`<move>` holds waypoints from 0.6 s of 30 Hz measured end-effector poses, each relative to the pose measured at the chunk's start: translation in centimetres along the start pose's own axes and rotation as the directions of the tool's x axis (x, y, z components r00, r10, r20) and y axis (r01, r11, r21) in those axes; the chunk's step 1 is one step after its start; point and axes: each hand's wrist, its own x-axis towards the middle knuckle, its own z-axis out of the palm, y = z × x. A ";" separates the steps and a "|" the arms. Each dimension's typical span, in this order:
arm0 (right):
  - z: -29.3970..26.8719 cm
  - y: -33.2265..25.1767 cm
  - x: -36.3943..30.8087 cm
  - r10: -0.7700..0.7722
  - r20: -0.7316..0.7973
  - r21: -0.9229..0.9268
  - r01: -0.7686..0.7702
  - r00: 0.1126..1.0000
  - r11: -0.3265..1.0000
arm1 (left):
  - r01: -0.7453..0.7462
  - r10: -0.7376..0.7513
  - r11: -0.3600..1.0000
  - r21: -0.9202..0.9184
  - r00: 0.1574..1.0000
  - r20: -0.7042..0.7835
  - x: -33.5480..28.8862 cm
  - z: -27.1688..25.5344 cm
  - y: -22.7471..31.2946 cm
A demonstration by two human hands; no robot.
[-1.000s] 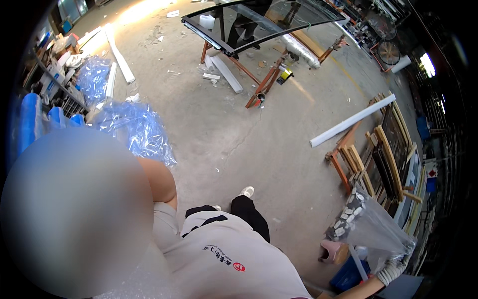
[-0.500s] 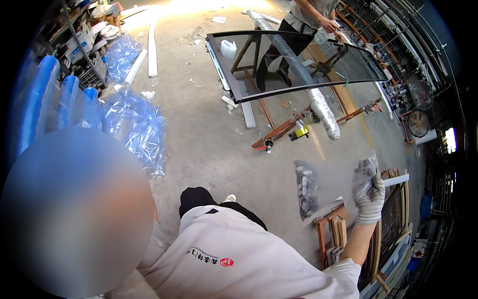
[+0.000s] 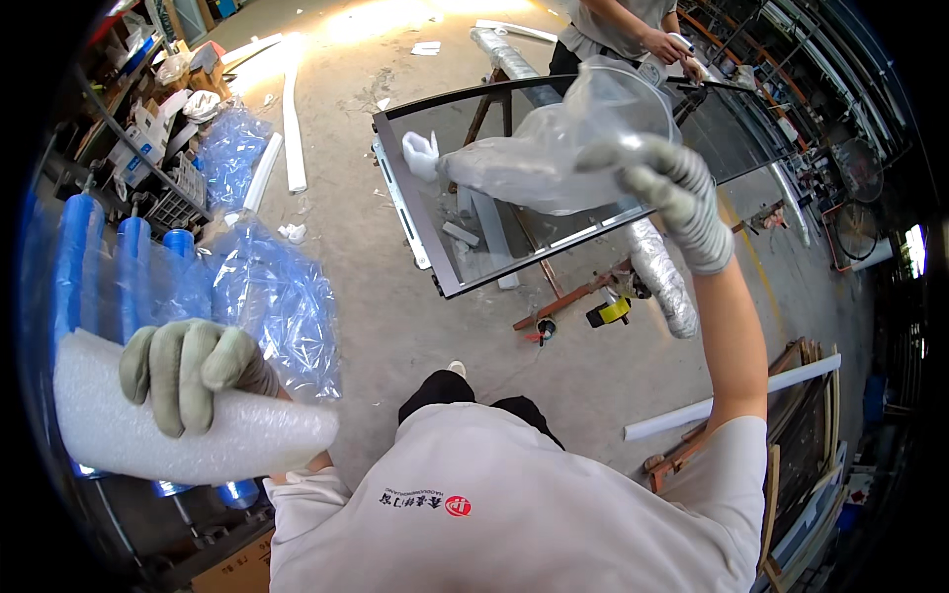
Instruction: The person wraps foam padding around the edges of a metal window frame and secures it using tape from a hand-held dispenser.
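My left hand (image 3: 203,371), in a grey work glove, wraps its fingers over a thick white foam sheet (image 3: 252,435) at the left. Raised on the right, my gloved right hand (image 3: 687,208) grips a crumpled clear plastic film (image 3: 524,163). The film stretches leftward above a dark-framed glass panel (image 3: 386,188), hiding part of it. A small white foam piece (image 3: 421,154) rests on the panel near its left edge. Beneath the panel are orange-brown trestle legs (image 3: 573,296) and a silvery wrapped tube (image 3: 660,277).
Blue film rolls (image 3: 79,247) stand at the left, beside crumpled blue plastic (image 3: 282,296) on the floor. Across the panel, a co-worker's hands (image 3: 667,49) hold a bottle. A yellow-and-black tool (image 3: 609,312) sits near the trestle. Wooden frames and a white strip (image 3: 732,395) are at the right.
My right hand has swung up and inward, carrying the clear film from the right side to above the panel. My left hand and the foam sheet now show at the left.
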 end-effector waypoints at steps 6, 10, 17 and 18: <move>3.4 12.0 -2.3 -0.018 0.701 -0.477 0.488 0.713 0.731 | 0.305 -0.291 0.854 0.421 0.952 -0.098 1.1 -8.0 -6.4; 2.6 10.5 -0.4 0.137 0.633 -0.487 0.254 0.761 0.836 | 0.376 -0.186 0.793 0.479 0.899 -0.397 -1.8 -10.1 -9.1; 4.8 13.0 4.4 0.142 0.837 -0.546 0.798 0.528 0.255 | 0.511 -0.273 0.811 0.286 0.763 -0.586 -3.8 -9.8 -19.0; 4.4 13.8 4.5 0.167 0.830 -0.557 0.802 0.532 0.217 | 0.525 -0.306 0.814 0.247 0.750 -0.586 -3.6 -10.2 -20.5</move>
